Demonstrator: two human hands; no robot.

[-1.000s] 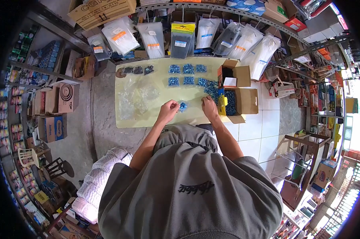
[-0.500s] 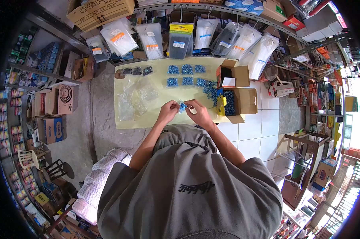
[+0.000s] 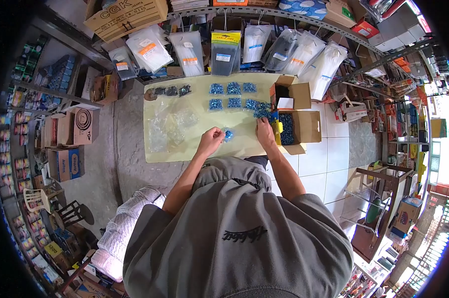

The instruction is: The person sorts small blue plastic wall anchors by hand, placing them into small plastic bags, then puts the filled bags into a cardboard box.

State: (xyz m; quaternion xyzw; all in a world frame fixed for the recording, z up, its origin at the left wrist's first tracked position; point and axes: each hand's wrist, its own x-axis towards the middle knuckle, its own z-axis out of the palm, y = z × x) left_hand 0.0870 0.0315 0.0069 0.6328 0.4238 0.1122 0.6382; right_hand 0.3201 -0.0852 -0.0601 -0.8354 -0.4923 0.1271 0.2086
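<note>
My left hand [image 3: 212, 140] pinches the edge of a small clear plastic bag [image 3: 228, 135] with blue pieces in it, low over the middle of the table. My right hand [image 3: 265, 132] is at the near edge of a loose pile of small blue pieces [image 3: 262, 110], its fingers drawn together. What is between those fingertips is too small to make out. Beside this hand stands an open cardboard box [image 3: 309, 126] full of more blue pieces. Filled bags of blue pieces [image 3: 233, 103] lie in two rows beyond my hands.
Flat clear bags [image 3: 177, 119] lie on the left of the pale yellow table [image 3: 204, 149]. Bags of dark pieces [image 3: 171, 91] are at its far left. A second open box [image 3: 300, 94] stands at the far right. Cable tie packs [image 3: 223, 54] hang from the shelf behind.
My right hand has left the small bag and moved right to the loose blue pile. My left hand stays in place with the bag.
</note>
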